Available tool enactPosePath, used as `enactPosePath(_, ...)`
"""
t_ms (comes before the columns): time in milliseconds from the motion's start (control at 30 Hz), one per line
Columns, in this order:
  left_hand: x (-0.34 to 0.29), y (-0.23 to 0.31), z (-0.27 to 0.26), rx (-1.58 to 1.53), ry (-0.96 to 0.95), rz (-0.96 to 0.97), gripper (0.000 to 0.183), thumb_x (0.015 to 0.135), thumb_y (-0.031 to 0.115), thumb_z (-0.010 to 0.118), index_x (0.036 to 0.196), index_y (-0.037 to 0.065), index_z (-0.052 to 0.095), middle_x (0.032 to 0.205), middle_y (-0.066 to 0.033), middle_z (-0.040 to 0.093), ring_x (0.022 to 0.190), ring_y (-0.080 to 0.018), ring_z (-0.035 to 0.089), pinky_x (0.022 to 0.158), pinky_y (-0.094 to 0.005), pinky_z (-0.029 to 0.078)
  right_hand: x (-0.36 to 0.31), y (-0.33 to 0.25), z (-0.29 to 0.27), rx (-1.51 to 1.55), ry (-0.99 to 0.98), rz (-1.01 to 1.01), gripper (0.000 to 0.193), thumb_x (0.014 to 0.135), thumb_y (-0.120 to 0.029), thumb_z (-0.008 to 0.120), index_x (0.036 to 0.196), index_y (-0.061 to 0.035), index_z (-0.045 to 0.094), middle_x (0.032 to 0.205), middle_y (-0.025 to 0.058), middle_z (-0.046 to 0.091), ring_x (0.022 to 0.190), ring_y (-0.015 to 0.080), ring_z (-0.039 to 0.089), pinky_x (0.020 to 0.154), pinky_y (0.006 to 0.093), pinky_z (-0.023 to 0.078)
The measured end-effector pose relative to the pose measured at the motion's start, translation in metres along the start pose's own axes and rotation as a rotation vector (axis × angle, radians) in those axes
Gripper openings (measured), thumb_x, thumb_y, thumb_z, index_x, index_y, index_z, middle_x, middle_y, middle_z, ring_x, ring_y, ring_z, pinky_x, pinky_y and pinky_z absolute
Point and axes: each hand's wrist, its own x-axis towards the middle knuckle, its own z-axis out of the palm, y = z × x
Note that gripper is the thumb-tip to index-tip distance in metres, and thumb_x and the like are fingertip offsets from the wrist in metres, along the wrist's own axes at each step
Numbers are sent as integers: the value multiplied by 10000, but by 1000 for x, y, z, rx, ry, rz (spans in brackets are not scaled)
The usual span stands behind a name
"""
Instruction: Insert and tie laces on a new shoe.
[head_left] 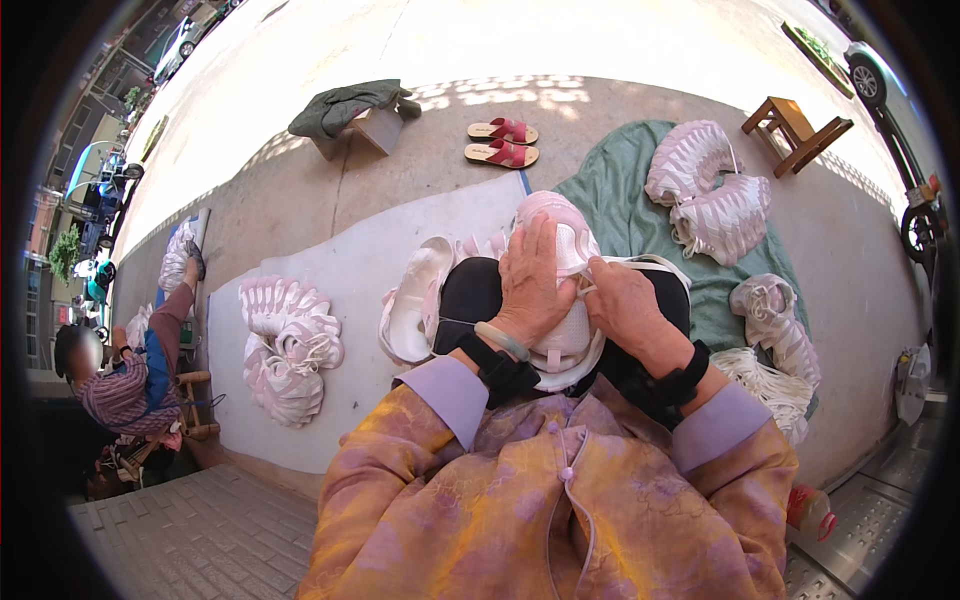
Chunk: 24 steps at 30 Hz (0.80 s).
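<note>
A pink and white sneaker (560, 340) rests on my lap, its toe pointing away from me. My left hand (535, 285) holds it, with the fingers stretched along the upper and the thumb near the laces. My right hand (630, 305) pinches a white shoelace (655, 262) at the lacing, and a loop of it runs off to the right over my dark-covered knee. Left of my lap lies another pale pink shoe (408, 310), its white inside showing. Part of the sneaker is hidden under my hands.
Stacked pink-white shoes lie on the white sheet (370, 230) at left and the green cloth (615, 170) at right, beside a bundle of white laces (765, 390). Ahead are red sandals (503, 143), a cloth-topped box (370, 130) and a wooden stool (795, 135). Another person (135, 380) sits far left.
</note>
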Motion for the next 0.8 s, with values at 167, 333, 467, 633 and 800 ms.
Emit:
enactPosePath(167, -3, 8, -7, 121, 112, 117, 684, 699, 169, 660, 1283, -8, 352, 1356, -233, 359, 1215, -458, 346, 1007, -513, 284, 3, 9, 2, 74, -39, -51, 167, 744, -74, 518, 878, 26, 518, 792, 231, 584, 781, 414, 577, 722, 491, 451)
enactPosePath(333, -1, 14, -11, 165, 136, 306, 400, 693, 155, 660, 1047, 29, 523, 1258, -211, 443, 1166, -435, 402, 947, -507, 321, 6, 12, 7, 74, -22, -49, 140, 791, -106, 497, 804, 15, 566, 794, 224, 607, 806, 388, 602, 739, 460, 472)
enactPosePath(467, 0, 17, -11, 168, 148, 409, 208, 681, 141, 660, 861, 53, 606, 1151, -184, 514, 1105, -401, 458, 875, -488, 382, 9, 18, 9, 81, -28, -68, 144, 793, -108, 499, 800, 9, 582, 786, 226, 609, 798, 390, 604, 735, 461, 474)
enactPosePath(633, 2, 16, -10, 218, 108, 365, 198, 692, 147, 667, 859, 57, 613, 1123, -177, 528, 1084, -374, 479, 821, -431, 448, 24, 25, 5, 79, -77, -82, 149, 779, -109, 502, 765, 4, 598, 767, 235, 615, 795, 395, 608, 726, 468, 473)
enactPosePath(800, 8, 9, -6, 205, 129, 360, 177, 711, 180, 660, 815, 40, 626, 1112, -170, 540, 1082, -367, 499, 714, -429, 501, 36, 25, 1, 158, -138, -71, 137, 731, -94, 509, 723, -5, 614, 766, 228, 621, 815, 399, 604, 736, 477, 465)
